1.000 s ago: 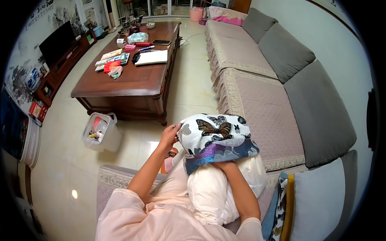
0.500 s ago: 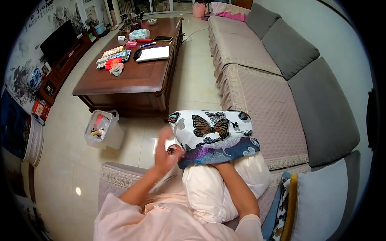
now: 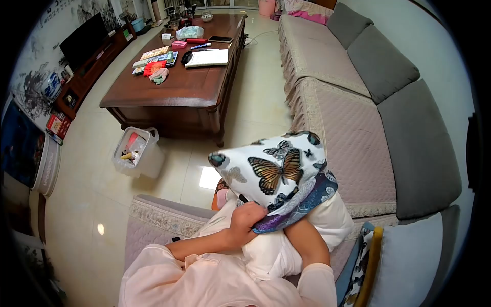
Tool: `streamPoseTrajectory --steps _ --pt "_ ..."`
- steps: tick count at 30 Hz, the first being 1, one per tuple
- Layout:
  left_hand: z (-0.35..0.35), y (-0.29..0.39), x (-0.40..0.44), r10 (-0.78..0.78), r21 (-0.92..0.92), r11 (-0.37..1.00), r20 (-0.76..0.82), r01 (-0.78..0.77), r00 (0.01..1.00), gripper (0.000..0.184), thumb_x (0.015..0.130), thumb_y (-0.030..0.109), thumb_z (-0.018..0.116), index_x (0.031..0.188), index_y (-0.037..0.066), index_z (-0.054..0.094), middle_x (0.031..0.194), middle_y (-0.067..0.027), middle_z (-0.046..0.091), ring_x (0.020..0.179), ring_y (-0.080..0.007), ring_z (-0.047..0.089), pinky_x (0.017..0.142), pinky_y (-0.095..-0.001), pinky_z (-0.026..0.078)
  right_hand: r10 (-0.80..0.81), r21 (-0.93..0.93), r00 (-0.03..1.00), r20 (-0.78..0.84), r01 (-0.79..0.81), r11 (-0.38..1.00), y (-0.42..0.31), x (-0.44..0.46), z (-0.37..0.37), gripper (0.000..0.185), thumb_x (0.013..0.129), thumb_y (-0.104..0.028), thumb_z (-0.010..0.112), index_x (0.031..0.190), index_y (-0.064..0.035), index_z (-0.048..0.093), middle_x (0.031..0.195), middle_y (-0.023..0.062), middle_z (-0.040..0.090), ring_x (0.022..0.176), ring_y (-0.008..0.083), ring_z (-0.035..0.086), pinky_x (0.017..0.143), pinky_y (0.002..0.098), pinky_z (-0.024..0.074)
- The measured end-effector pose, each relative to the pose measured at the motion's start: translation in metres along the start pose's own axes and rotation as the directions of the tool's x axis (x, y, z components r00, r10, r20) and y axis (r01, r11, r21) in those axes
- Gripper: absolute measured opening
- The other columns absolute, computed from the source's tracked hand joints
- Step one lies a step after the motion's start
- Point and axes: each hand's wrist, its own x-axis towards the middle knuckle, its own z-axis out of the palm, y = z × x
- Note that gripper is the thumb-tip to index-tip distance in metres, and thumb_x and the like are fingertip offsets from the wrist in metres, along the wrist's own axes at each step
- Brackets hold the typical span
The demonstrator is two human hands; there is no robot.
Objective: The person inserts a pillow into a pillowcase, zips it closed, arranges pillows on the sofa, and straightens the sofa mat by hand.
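Observation:
A white cushion cover (image 3: pixel 276 163) printed with butterflies lies over my lap, its blue and purple patterned edge folded back toward me. My left hand (image 3: pixel 247 221) is closed on the near left edge of this cover. Under the folded edge goes my right forearm (image 3: pixel 309 243); the right hand itself is hidden inside the cover, so its fingers do not show. A puffy white cushion insert (image 3: pixel 332 217) lies beneath and beside that forearm, partly covered by the cushion cover.
Ahead stands a dark wooden coffee table (image 3: pixel 158 94) with books, a phone and small items on it. A plastic bin (image 3: pixel 151 158) is on the floor. The sofa (image 3: pixel 348 133) runs along the right. Several cushions (image 3: pixel 409 261) lean at my right side.
My left hand, earlier raised and blurred beside the cover, has come down and closed on its near edge. The cover has tilted, its far left corner now spread out to a point.

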Motion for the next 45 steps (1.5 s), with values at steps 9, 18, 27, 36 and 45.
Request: streamPoseTrajectory --steps 9,18,27,36,45 --pt "-0.016 0.001 0.003 -0.078 0.052 0.996 0.096 0.073 0.992 0.024 0.063 0.010 0.069 0.083 0.001 0.060 0.073 -0.0138 0.060 0.066 -0.0310 0.059 0.058 -0.0371 0.045 -0.022 0.002 0.998 -0.052 0.022 1.000 -0.003 -0.002 0.003 0.043 0.082 -0.041 0.050 0.107 -0.0074 0.057 0.112 0.0155 0.056 0.107 0.0327 0.051 0.094 0.0448 0.0367" --pt "-0.053 -0.024 -0.006 -0.509 0.258 0.844 0.108 0.470 0.854 0.022 0.066 0.009 0.066 0.085 0.002 0.060 0.066 -0.0124 0.056 0.058 -0.0292 0.054 0.055 -0.0341 0.043 -0.044 -0.048 0.992 0.122 0.050 0.998 -0.008 -0.047 -0.066 0.042 0.079 -0.038 0.055 0.107 -0.0070 0.057 0.111 0.0149 0.057 0.106 0.0314 0.051 0.093 0.0431 0.0378" --pt "-0.014 0.003 0.097 0.023 0.267 0.952 0.427 -0.151 0.904 0.058 0.063 0.014 0.074 0.115 0.002 0.051 0.113 -0.0171 0.051 0.100 -0.0348 0.051 0.083 -0.0389 0.044 0.320 0.114 0.880 -0.352 -0.299 0.947 0.091 -0.120 -0.161 0.034 0.080 -0.020 0.062 0.108 -0.0013 0.058 0.106 0.0157 0.059 0.102 0.0302 0.054 0.092 0.0369 0.0396" --pt "0.086 -0.047 0.134 0.000 0.301 0.941 0.463 -0.157 0.886 0.028 0.069 0.006 0.056 0.096 0.007 0.061 0.067 -0.0164 0.060 0.062 -0.0298 0.061 0.057 -0.0383 0.048 0.288 0.417 0.957 -0.030 -0.250 0.874 0.048 -0.101 -0.142 0.047 0.073 -0.026 0.071 0.110 -0.0009 0.056 0.096 0.0177 0.062 0.090 0.0278 0.061 0.080 0.0348 0.0466" --pt "0.086 0.028 0.063 0.003 0.318 0.895 0.696 -0.312 0.718 0.033 0.071 0.011 0.062 0.104 0.004 0.060 0.078 -0.0137 0.060 0.059 -0.0287 0.059 0.049 -0.0377 0.046 0.410 0.377 0.894 -0.183 -0.321 0.869 0.029 -0.120 -0.055 0.028 0.079 -0.020 0.056 0.106 -0.0099 0.054 0.105 0.0139 0.056 0.100 0.0308 0.054 0.086 0.0393 0.0422"
